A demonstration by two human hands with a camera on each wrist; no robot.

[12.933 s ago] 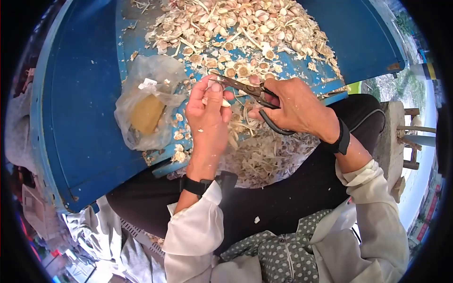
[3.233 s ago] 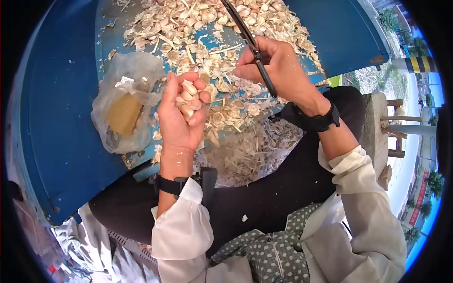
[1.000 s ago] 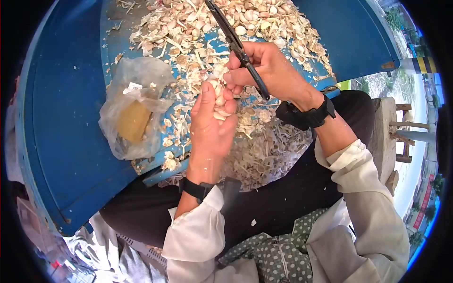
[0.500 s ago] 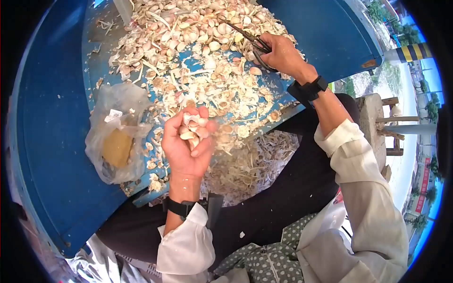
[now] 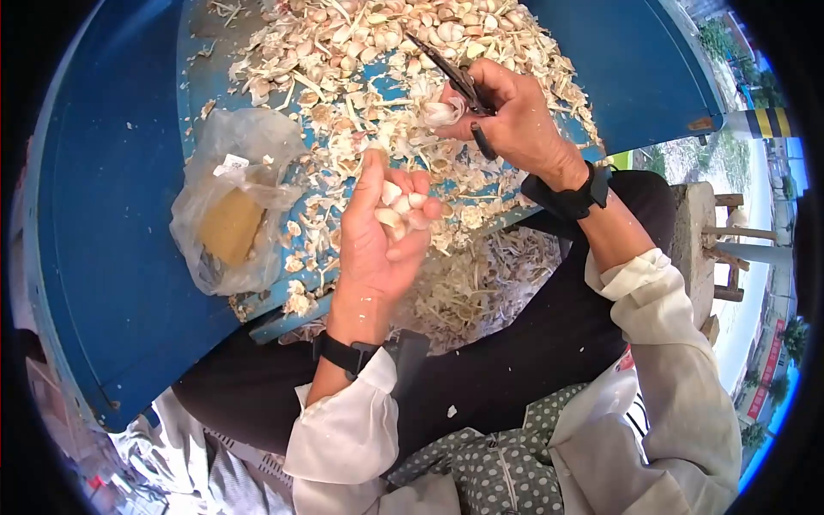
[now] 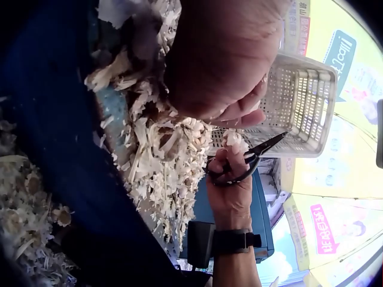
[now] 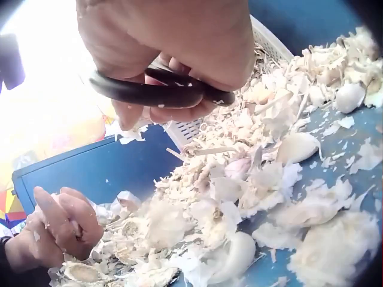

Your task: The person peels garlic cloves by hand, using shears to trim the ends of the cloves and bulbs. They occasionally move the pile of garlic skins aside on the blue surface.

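Black trousers (image 5: 506,352), cloth, flecked with white scraps; the seated person's lap, at the near edge of the bench.

Heap of dry, straw-coloured garlic husks (image 5: 481,283), below the near edge, between the legs.

Left hand (image 5: 375,245), black strap at the wrist, over the near edge. Grip cupped, fingers curled round several pinkish-white garlic cloves (image 5: 397,206), which lie between palm and fingers.

Clear, crumpled plastic bag (image 5: 257,137) holding a tan block (image 5: 232,225); by the left corner of the near edge.

Right hand (image 5: 528,129), black strap likewise, farther in and toward the right edge. Grip closed about the handles of black-handled metal scissors (image 5: 453,73), blades close together and pointing to the far left. A papery white piece (image 5: 442,112) sits at the fingertips.

Bench (image 5: 120,215), blue-painted, worn, strewn with skins, stalks and trimmed root ends.

Large pile of loose pinkish-white cloves and stalks (image 5: 429,26), toward the far edge.

Basket (image 6: 308,101), white perforated plastic, beyond the garlic.
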